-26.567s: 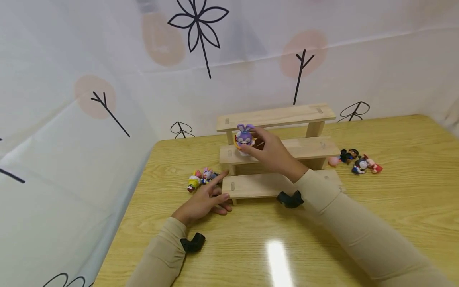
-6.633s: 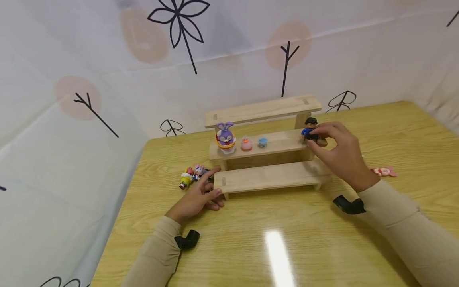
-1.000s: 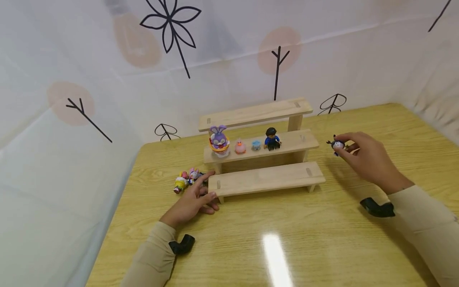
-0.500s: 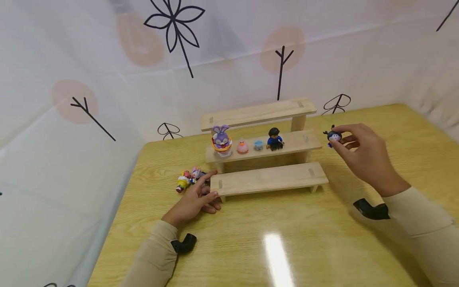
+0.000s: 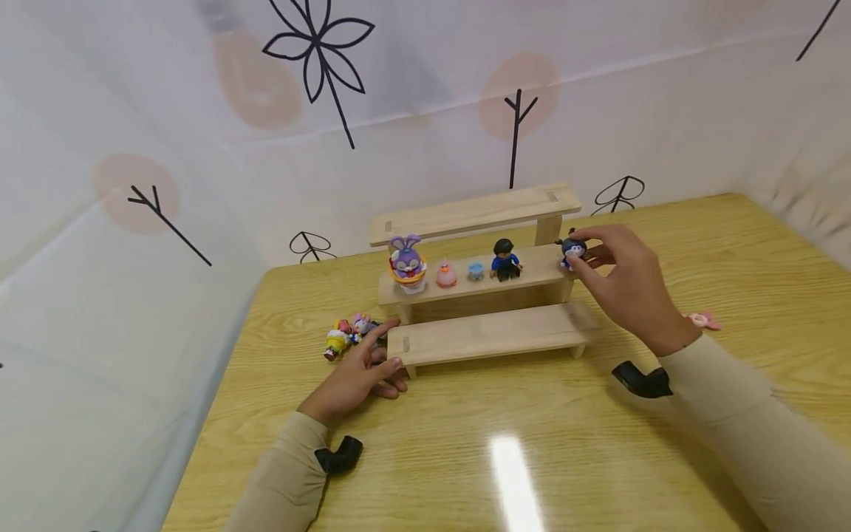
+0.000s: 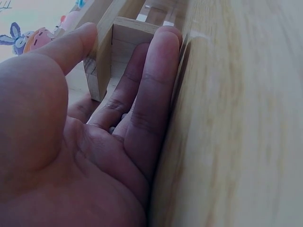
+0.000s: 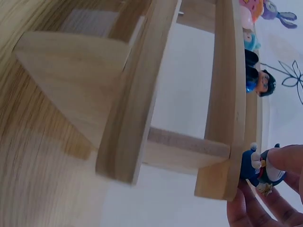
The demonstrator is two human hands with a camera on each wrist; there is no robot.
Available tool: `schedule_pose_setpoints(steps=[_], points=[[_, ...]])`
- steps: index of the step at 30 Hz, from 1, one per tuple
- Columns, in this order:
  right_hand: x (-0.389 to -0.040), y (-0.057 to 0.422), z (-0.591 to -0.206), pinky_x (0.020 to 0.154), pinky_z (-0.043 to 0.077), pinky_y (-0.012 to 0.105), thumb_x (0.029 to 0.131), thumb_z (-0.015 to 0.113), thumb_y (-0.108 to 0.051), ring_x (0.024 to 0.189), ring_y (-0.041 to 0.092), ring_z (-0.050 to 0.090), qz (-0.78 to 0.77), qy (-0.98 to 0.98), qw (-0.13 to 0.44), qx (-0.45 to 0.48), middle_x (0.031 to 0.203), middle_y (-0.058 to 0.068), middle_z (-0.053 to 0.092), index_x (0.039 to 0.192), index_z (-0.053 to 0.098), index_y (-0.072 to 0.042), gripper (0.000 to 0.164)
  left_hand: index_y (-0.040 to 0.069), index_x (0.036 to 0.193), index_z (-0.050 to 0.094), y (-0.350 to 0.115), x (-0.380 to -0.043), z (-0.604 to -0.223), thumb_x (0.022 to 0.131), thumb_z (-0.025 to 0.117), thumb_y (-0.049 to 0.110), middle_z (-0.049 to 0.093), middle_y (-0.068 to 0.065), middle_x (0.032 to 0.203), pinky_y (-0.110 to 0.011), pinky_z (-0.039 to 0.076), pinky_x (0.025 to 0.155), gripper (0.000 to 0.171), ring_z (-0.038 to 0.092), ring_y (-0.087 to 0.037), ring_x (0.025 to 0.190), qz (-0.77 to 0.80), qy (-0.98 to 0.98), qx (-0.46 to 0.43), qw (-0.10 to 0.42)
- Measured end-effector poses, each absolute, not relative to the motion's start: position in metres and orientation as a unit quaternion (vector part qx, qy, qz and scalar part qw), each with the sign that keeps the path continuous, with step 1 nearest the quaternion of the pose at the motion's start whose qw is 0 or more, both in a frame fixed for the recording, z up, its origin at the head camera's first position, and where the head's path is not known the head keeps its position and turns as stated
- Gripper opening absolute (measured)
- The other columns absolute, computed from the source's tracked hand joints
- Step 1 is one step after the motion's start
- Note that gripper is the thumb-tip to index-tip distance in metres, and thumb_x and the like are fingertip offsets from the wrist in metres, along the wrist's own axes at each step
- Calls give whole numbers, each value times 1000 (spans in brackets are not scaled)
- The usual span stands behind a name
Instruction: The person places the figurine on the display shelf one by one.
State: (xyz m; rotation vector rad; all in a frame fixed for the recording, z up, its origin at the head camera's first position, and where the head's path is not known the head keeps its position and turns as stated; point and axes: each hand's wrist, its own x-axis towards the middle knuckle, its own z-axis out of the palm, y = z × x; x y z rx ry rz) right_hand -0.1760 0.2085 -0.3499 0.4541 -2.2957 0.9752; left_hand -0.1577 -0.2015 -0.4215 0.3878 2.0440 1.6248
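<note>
My right hand pinches a small figurine with a dark head, pale face and antennae, at the right end of the middle step of a wooden stepped stand. In the right wrist view its blue lower part is against the board; whether it bears weight there I cannot tell. My left hand touches the bottom step's left end with thumb and index finger, the other fingers stretched out low beside it. Along the middle step stand a purple rabbit figurine, a pink bird, a small blue figure and a seated black-haired figure.
Several figurines, one yellow-dressed, lie left of the stand, partly behind my left hand. A pink figurine lies on the table beyond my right wrist. A patterned white cloth hangs behind the table.
Over the last second my right hand has carried the antennaed figurine leftward from the table's right side to the middle step. Earlier, the other middle-step figures were set down. The left hand stays put.
</note>
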Motion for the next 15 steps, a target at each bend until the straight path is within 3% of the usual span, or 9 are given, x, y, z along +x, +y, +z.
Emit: schedule_pose_setpoints(steps=[3, 5, 15], points=[[-180, 202, -351, 79, 44, -2, 90, 72, 1, 89, 22, 70, 366, -865, 298, 171, 113, 16, 61, 122, 64, 1, 33, 37, 159, 19, -201, -158, -422, 104, 56, 30, 61, -22, 114, -41, 63, 77, 66, 73, -24, 89, 598, 749, 143, 249], [-182, 198, -351, 78, 44, -2, 90, 72, 1, 89, 27, 70, 372, -863, 296, 170, 113, 17, 61, 121, 64, 2, 33, 37, 159, 19, -201, -159, -422, 104, 55, 30, 61, -22, 114, -40, 63, 78, 66, 73, -24, 90, 599, 747, 145, 250], [-191, 183, -355, 75, 44, -1, 90, 70, 4, 87, 27, 69, 381, -859, 291, 183, 109, 19, 60, 118, 63, 6, 29, 35, 159, 19, -201, -159, -421, 104, 56, 29, 61, -21, 113, -40, 63, 77, 66, 73, -23, 88, 603, 745, 144, 248]])
